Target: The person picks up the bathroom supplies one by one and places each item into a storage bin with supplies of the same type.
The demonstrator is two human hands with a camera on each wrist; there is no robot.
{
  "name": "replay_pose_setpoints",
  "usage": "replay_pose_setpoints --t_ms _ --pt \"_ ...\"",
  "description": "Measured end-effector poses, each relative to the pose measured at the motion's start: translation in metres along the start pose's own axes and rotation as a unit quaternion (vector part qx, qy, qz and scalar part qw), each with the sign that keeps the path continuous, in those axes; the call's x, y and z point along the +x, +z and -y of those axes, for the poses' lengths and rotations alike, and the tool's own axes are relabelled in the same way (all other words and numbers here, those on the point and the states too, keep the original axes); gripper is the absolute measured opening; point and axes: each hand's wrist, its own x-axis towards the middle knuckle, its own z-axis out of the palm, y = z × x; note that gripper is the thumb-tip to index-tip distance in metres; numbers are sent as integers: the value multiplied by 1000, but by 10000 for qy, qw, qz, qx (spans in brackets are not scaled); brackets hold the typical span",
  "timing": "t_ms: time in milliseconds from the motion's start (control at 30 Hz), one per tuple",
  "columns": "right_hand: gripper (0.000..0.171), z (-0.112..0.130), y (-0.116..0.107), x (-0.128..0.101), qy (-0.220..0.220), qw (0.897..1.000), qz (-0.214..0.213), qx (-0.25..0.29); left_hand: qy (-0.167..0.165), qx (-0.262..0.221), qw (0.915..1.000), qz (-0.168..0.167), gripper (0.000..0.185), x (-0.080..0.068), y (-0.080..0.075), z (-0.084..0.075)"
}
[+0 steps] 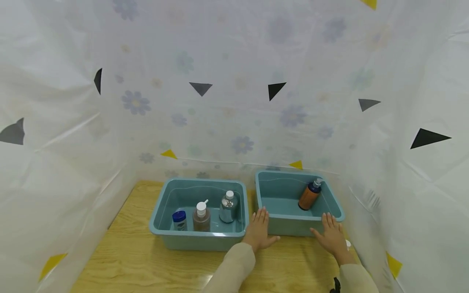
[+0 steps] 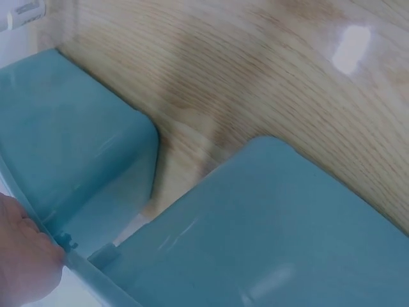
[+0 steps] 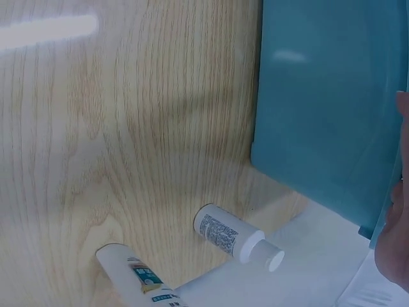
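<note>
My left hand [image 1: 257, 232] lies with straight fingers on the near left corner of the right teal bin [image 1: 289, 224], beside the left teal bin [image 1: 198, 243]. My right hand [image 1: 332, 238] stretches its fingers over the same bin's near right corner. Inside that bin, a pump bottle [image 1: 309, 195] with an orange label leans at the right. In the left wrist view, the left hand [image 2: 29, 259] touches a bin rim close to where the two bins meet. The right hand [image 3: 396, 224] shows only partly at the right wrist view's edge, against the bin's rim.
The left bin holds a blue-capped container [image 1: 179, 219], a white-topped pump bottle [image 1: 201, 217] and a clear bottle [image 1: 229, 207]. A white bottle [image 3: 230, 236] and a white labelled container [image 3: 137, 275] stand on the wooden table [image 3: 70, 160]. White sheeting [image 1: 414, 195] encloses the table's sides and back.
</note>
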Motion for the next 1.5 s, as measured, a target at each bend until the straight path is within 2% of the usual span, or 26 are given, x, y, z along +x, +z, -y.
replay_pose_setpoints --t_ms 33,67,233,433,767,1067,1500 --pt "82 0 1 -1 2 10000 -10 3 -21 0 10000 21 86 -1 -1 -1" --pt "82 0 2 -1 4 10000 -18 1 -75 35 9998 169 84 -4 -10 -4" --pt "83 0 4 -4 -67 9999 -150 6 -171 160 9995 223 85 -6 -12 -8" --pt "82 1 3 -6 -95 9997 -209 0 -196 62 9996 192 85 -6 -10 -9" --pt "83 1 4 -12 -1 9999 -145 82 -154 301 9989 314 85 -12 -6 -11" --pt "85 4 5 -17 -5 9995 -223 220 -195 235 9994 155 85 -18 1 -11" --pt "82 6 8 -25 140 9994 -222 244 -161 231 9996 -38 87 -29 2 -12"
